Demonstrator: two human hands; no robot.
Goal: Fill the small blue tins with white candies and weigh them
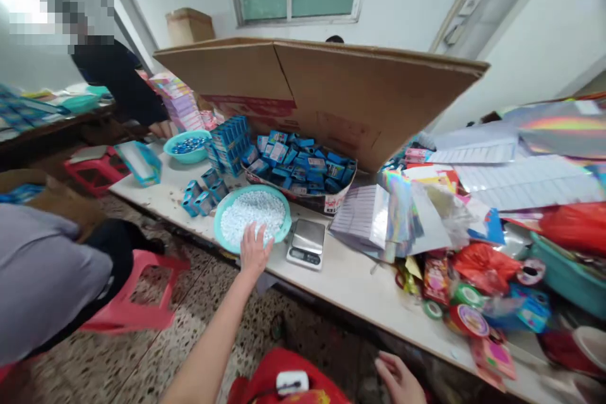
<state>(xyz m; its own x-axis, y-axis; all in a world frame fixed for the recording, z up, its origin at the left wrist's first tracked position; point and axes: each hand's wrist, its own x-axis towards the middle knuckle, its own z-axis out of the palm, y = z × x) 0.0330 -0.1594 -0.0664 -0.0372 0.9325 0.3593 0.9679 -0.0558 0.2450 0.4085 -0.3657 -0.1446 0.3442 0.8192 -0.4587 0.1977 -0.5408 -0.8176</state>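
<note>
Across the table (357, 284), labels (279, 152) blur beyond white pieces (249, 205).

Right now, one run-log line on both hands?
left hand: spread over basin of white pieces | right hand: partly in frame, off table | scale: beside basin

On the worktop (353, 281), a basin (218, 224) holds pellets (250, 207). Just right of it sits a scale (307, 242); beyond that, a stack of cards (360, 211). Behind basin and scale stands a carton (334, 202) filled with small boxes (303, 165), a cardboard sheet (341, 85) rising behind. Left of the carton is a box stack (230, 142), then a bowl (188, 157). Tape rolls (468, 295) and a tub (570, 278) lie far right.
</note>
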